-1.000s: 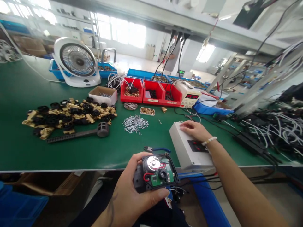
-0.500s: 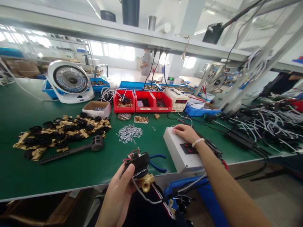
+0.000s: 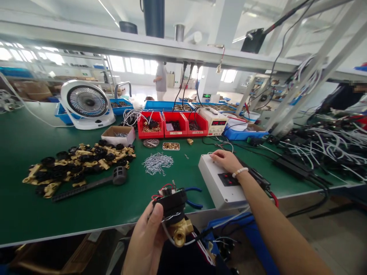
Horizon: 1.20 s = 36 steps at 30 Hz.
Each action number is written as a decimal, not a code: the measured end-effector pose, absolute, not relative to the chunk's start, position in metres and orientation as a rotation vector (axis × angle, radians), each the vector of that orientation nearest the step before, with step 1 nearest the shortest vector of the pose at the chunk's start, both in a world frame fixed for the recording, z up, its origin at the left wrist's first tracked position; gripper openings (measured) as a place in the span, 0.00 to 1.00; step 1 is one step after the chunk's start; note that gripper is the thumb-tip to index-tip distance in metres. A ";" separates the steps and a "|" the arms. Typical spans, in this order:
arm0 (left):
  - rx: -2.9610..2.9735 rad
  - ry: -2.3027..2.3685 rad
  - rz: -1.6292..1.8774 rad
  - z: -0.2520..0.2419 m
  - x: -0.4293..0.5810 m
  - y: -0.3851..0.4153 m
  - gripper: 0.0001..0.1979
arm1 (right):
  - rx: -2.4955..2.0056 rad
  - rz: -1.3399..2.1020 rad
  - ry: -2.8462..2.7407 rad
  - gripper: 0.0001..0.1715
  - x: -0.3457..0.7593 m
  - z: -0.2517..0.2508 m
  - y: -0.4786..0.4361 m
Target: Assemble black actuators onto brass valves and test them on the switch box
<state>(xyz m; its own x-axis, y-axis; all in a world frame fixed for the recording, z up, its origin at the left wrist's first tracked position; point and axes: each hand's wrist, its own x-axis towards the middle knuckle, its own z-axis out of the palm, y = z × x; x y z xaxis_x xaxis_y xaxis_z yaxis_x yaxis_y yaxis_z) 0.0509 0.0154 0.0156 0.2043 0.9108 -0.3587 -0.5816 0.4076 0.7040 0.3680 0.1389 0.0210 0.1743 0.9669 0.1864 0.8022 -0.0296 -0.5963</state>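
My left hand [image 3: 147, 240] is closed around a black valve actuator [image 3: 172, 204] with red and white wires on top and a brass valve body [image 3: 180, 231] below it, held upright just off the table's near edge. My right hand [image 3: 226, 159] rests palm down, fingers together, on the far end of a white control box [image 3: 218, 185] with red switches. Blue-handled pliers [image 3: 193, 196] lie on the green table [image 3: 86, 206] between the valve and the box.
A heap of brass and black valve parts [image 3: 77, 162], a black long-handled tool [image 3: 91, 184] and a pile of wire clips [image 3: 157, 162] lie left. Red bins [image 3: 172, 124], a cardboard box [image 3: 118, 134], a fan [image 3: 87, 103] and a power supply [image 3: 213, 120] stand behind. Cables [image 3: 323, 147] crowd the right. A person stands far back.
My left hand has turned the actuator from open-face-up to upright, so the brass body now shows below. The view has tilted upward. My right hand has stayed on the white box.
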 end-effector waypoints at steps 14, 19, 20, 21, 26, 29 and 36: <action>0.543 0.720 1.131 0.010 0.048 0.017 0.27 | -1.927 0.314 -1.730 0.25 0.367 0.022 0.141; 0.560 0.705 1.132 0.010 0.047 0.019 0.27 | -1.933 0.293 -1.746 0.28 0.369 0.021 0.143; 0.566 0.701 1.133 0.009 0.047 0.020 0.27 | -1.938 0.291 -1.747 0.28 0.370 0.021 0.143; 0.572 0.693 1.134 0.009 0.047 0.020 0.27 | -1.943 0.289 -1.747 0.28 0.370 0.021 0.144; 0.573 0.712 1.132 0.006 0.047 0.020 0.25 | -1.959 0.286 -1.742 0.28 0.371 0.021 0.145; 0.568 0.720 1.131 0.006 0.047 0.019 0.26 | -1.962 0.287 -1.737 0.27 0.370 0.020 0.144; 0.574 0.733 1.143 0.006 0.046 0.017 0.24 | -1.967 0.279 -1.727 0.26 0.369 0.020 0.143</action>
